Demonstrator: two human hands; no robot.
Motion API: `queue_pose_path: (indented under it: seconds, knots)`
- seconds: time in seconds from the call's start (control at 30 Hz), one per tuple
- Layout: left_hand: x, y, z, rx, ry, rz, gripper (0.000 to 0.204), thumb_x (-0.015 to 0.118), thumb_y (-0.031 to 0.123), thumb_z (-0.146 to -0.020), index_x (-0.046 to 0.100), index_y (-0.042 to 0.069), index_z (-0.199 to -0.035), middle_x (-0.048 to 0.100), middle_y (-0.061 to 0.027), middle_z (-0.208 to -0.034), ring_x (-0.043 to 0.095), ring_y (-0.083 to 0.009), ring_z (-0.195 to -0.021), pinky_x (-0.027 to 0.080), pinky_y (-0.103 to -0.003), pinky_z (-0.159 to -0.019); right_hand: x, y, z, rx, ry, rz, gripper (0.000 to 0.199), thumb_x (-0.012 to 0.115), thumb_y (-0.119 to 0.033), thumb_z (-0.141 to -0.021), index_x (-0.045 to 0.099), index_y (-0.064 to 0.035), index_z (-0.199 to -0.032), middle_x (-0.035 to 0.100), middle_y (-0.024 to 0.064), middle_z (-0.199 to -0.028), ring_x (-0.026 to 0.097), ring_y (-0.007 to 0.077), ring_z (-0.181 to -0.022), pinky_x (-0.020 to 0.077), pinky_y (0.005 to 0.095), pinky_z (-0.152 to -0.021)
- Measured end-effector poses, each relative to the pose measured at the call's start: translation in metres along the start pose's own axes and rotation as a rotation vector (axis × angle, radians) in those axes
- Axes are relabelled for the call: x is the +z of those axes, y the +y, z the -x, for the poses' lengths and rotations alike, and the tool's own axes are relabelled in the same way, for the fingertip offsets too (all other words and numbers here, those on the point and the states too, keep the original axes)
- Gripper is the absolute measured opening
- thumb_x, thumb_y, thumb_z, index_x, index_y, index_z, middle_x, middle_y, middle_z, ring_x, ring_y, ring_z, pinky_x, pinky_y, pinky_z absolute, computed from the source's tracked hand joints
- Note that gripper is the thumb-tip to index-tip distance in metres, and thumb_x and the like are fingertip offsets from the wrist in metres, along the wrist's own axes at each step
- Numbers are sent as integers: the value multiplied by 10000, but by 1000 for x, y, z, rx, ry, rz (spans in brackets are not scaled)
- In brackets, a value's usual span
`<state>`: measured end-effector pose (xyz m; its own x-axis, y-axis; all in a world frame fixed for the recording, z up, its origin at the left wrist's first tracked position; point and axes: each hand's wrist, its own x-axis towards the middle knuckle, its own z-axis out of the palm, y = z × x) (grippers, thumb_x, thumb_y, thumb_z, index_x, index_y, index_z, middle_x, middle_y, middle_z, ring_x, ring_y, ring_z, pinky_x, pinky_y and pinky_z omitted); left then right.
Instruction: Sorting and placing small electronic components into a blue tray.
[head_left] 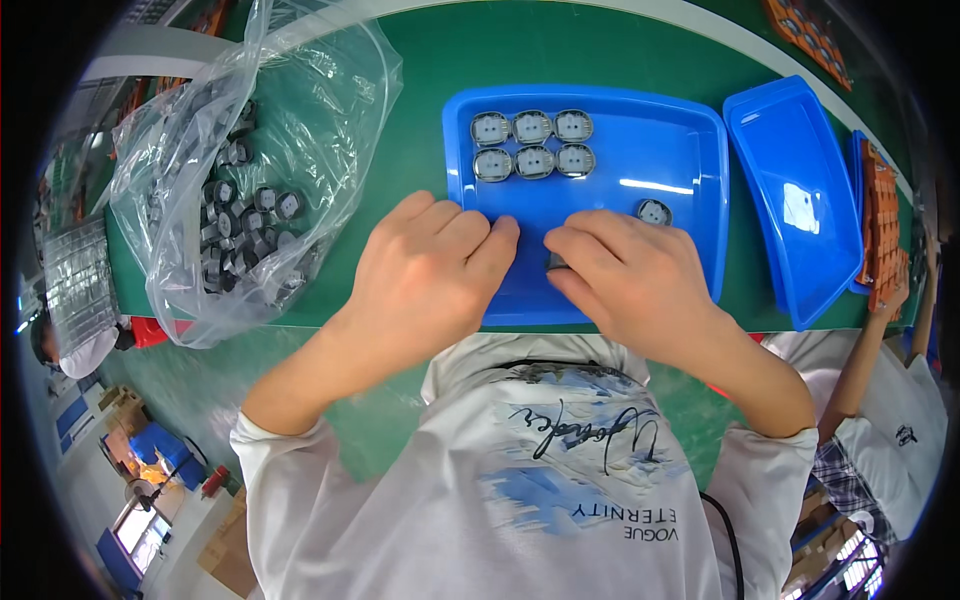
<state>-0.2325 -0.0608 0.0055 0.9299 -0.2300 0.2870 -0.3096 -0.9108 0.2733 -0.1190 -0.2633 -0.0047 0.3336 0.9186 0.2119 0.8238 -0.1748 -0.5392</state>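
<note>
My right hand (632, 275) is over the front part of a blue plastic tray (590, 95). Its thumb and fingers pinch a small dark grey plastic part (556, 261), mostly covered by the fingers. At the tray's left front edge, my left hand (428, 265) is closed with the fingers curled; whatever it may hold is hidden. Several round grey plastic parts (533, 127) stand in two neat rows in the tray's far left corner. One more round part (654, 212) lies apart, just beyond my right hand.
To the left, a clear plastic bag (340, 110) holds many loose dark grey parts (240, 225). Stacked blue trays (800, 200) stand to the right on the green table (420, 60). Beyond them another person's hand (893, 288) touches an orange rack (880, 225).
</note>
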Motion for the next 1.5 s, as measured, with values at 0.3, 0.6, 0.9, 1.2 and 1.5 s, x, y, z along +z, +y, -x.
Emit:
queue_pose_path:
  seconds: [0.3, 0.6, 0.9, 1.2, 1.5]
  knots:
    - [8, -11, 0, -10, 124, -15, 190, 709, 73, -673, 696, 21, -855, 504, -36, -671, 516, -204, -582, 384, -352, -561, -10, 8, 3, 26, 63, 114, 311, 798, -78, -733, 682, -82, -1021, 673, 69, -1017, 675, 236, -746, 544, 350, -610]
    - [13, -8, -10, -76, 131, -41, 108, 723, 60, -685, 620, 59, -716, 492, -40, -646, 535, -219, -596, 399, -360, -578, -8, 17, 8, -91, 37, 96, 197, 782, -81, -746, 675, -78, -912, 688, 77, -1037, 664, 228, -716, 526, 339, -595]
    - [11, -9, -11, -116, 105, -40, 122, 745, 64, -707, 625, 64, -729, 498, -42, -650, 548, -227, -607, 411, -366, -595, 3, 17, -12, -117, 85, 209, 145, 731, -71, -723, 684, -82, -861, 602, 66, -1040, 625, 199, -660, 489, 329, -518]
    - [9, -12, -9, -110, 103, -25, 138, 766, 86, -703, 642, 73, -764, 499, -39, -660, 553, -225, -616, 413, -369, -603, 4, 22, -25, -145, 80, 226, 211, 706, -74, -684, 704, -102, -893, 596, 56, -1011, 636, 206, -707, 497, 335, -539]
    - [1, -2, -2, -13, 89, 158, 229, 802, 122, -672, 668, 59, -848, 485, -27, -701, 533, -216, -664, 410, -361, -622, -29, 2, -8, 274, 44, -298, 280, 731, -66, -801, 647, -54, -1068, 558, 120, -1059, 597, 275, -953, 505, 332, -767]
